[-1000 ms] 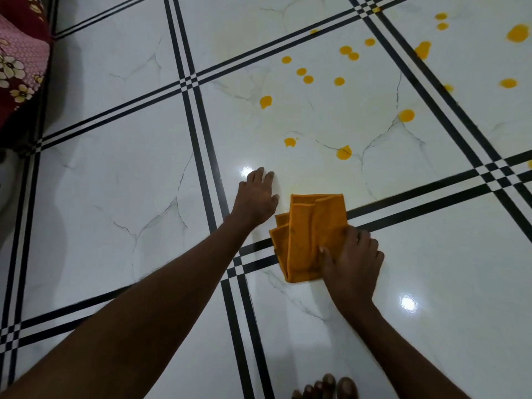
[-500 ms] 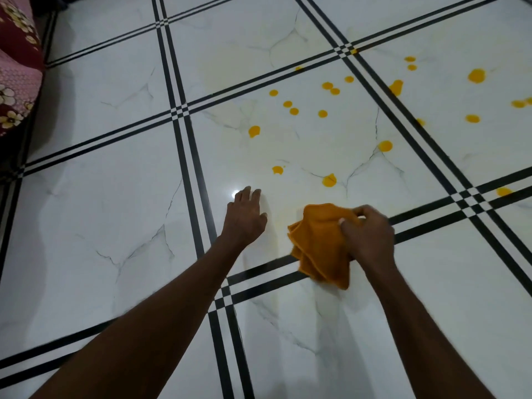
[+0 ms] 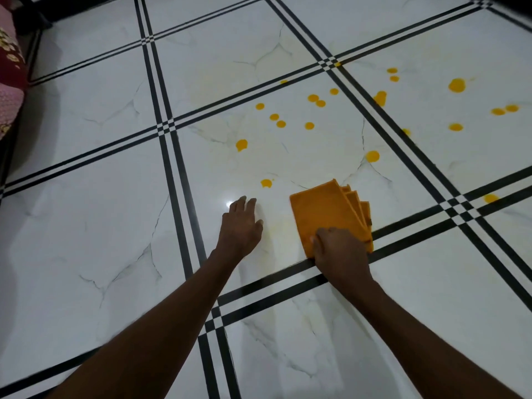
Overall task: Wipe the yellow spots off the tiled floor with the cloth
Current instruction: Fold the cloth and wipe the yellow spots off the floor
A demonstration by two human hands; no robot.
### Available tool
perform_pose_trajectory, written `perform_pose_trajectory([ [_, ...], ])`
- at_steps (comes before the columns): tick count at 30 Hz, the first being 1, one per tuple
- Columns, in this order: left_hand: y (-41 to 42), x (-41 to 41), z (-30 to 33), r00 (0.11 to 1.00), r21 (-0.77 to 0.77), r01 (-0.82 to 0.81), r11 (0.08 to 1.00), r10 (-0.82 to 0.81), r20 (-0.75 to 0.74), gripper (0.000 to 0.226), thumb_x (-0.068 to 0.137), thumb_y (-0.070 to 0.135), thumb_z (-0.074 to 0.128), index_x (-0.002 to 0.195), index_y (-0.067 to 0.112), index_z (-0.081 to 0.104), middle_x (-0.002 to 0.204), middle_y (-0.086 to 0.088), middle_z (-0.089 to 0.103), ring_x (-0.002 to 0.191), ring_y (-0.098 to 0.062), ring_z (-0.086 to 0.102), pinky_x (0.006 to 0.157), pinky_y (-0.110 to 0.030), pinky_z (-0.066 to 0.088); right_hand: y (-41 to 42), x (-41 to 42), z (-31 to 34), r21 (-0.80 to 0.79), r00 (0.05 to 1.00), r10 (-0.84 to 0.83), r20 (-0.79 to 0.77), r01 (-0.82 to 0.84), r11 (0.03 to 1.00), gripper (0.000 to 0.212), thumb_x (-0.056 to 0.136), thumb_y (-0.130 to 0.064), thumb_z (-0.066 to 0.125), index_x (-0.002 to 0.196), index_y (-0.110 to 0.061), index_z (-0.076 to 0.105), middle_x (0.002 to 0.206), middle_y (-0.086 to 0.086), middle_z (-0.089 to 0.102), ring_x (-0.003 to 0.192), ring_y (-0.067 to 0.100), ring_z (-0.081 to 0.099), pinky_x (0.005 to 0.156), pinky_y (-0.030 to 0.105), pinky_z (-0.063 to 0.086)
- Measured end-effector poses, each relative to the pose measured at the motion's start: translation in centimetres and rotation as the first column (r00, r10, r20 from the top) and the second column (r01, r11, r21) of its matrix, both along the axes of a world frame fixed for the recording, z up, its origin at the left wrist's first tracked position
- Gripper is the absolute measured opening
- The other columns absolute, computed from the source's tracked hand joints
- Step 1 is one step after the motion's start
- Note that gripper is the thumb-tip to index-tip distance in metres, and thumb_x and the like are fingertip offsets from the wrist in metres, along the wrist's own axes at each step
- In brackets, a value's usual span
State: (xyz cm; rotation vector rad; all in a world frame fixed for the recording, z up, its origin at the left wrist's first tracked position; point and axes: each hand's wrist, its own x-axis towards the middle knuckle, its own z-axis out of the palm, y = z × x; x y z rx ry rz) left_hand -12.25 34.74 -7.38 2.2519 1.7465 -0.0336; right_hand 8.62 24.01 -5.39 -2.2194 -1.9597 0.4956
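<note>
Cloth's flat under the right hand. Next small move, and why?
Probably slide the cloth forward-left with the right hand onto the nearest yellow spot. That spot sits uncovered just beyond the cloth's far-left corner, while the left hand rests flat beside it.

It looks like a home: glossy white marble-look floor tiles (image 3: 95, 226) and floral pink-red bedding (image 3: 10, 79) at far left.

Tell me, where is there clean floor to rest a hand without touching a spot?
Free: the tile left of the left hand, past the black lines, and the tiles nearest the person. Crowded: beyond the cloth, where spots scatter rightward.
</note>
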Motion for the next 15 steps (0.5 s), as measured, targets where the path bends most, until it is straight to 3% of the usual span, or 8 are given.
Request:
perform_pose_trajectory([
  [2,0.1,-0.1,-0.3,1.0,0.001,-0.004,1.0,0.004,-0.002,0.061,0.099,0.031,0.051,0.153,0.01,0.031,0.161,-0.016,0.029,0.148,-0.032,0.026,0.114,-0.049,0.032,0.8,0.9,-0.8,0.223,0.994,-0.103,-0.028,0.106,0.969,0.033,0.097,-0.031,0.055,0.109,-0.004,0.068,0.107,0.019,0.071,0.094,0.038,0.068,0.086,0.05,0.056],
  [3,0.2,-0.1,-0.5,1.0,-0.003,-0.004,1.0,0.004,-0.013,0.063,0.099,0.033,0.051,0.154,0.01,0.03,0.161,-0.017,0.028,0.148,-0.033,0.025,0.114,-0.049,0.031,1.7,1.1,-1.1,0.268,0.992,-0.125,-0.009,0.123,0.955,0.035,0.096,-0.031,0.055,0.116,-0.004,0.066,0.114,0.021,0.068,0.102,0.04,0.066,0.089,0.052,0.054],
  [4,0.4,-0.1,-0.7,1.0,-0.014,-0.005,1.0,0.004,-0.03,0.066,0.099,0.037,0.05,0.155,0.01,0.028,0.162,-0.017,0.024,0.149,-0.033,0.022,0.115,-0.049,0.029,2.8,1.2,-1.6,0.24,0.995,-0.09,0.038,0.078,0.968,0.043,0.096,-0.033,0.055,0.129,-0.006,0.06,0.13,0.023,0.062,0.118,0.042,0.06,0.098,0.055,0.049],
  [6,0.8,-0.3,-1.2,0.998,-0.047,-0.001,0.999,-0.003,-0.068,0.076,0.099,0.047,0.047,0.158,0.01,0.017,0.166,-0.017,0.011,0.153,-0.034,0.011,0.119,-0.05,0.021,4.5,1.2,-3.5,0.103,0.987,0.115,0.109,-0.126,0.987,0.067,0.098,-0.047,0.046,0.155,-0.016,0.033,0.16,0.021,0.032,0.148,0.042,0.032,0.118,0.058,0.027],
  [8,1.1,-0.6,-1.8,0.995,-0.075,0.012,0.997,-0.019,-0.1,0.085,0.098,0.057,0.042,0.159,0.011,0.006,0.167,-0.016,-0.001,0.154,-0.033,0.0,0.121,-0.051,0.013,5.0,2.5,-6.0,0.062,0.965,0.231,0.122,-0.24,0.969,0.074,0.099,-0.061,0.026,0.162,-0.026,0.01,0.17,0.013,0.006,0.156,0.036,0.008,0.125,0.057,0.008],
  [11,1.1,-0.7,-3.0,0.995,-0.048,0.025,0.999,-0.03,-0.095,0.092,0.091,0.067,0.029,0.16,0.012,0.001,0.167,-0.016,-0.006,0.155,-0.032,-0.004,0.121,-0.051,0.009,4.3,6.8,-7.9,0.101,0.987,-0.017,0.162,0.001,0.995,0.072,0.1,-0.06,0.018,0.162,-0.028,-0.001,0.171,0.01,0.002,0.157,0.033,0.002,0.124,0.058,0.005],
  [13,0.8,-1.1,-3.5,0.997,-0.016,0.024,1.0,-0.025,-0.066,0.096,0.086,0.072,0.02,0.16,0.014,-0.001,0.167,-0.013,-0.008,0.155,-0.029,-0.007,0.123,-0.05,0.008,3.3,7.8,-7.5,0.105,0.949,-0.277,0.152,0.263,0.959,0.07,0.102,-0.055,0.016,0.162,-0.024,-0.003,0.17,0.012,0.004,0.156,0.036,0.004,0.123,0.061,0.007],
  [15,0.7,-1.5,-3.8,0.999,0.009,0.024,1.0,-0.024,-0.038,0.098,0.086,0.075,0.019,0.16,0.015,-0.004,0.168,-0.009,-0.01,0.155,-0.025,-0.01,0.124,-0.047,0.006,3.0,5.6,-7.0,0.11,0.896,-0.419,0.149,0.406,0.907,0.073,0.101,-0.053,0.017,0.162,-0.016,-0.003,0.169,0.016,0.006,0.155,0.04,0.006,0.123,0.062,0.007],
])
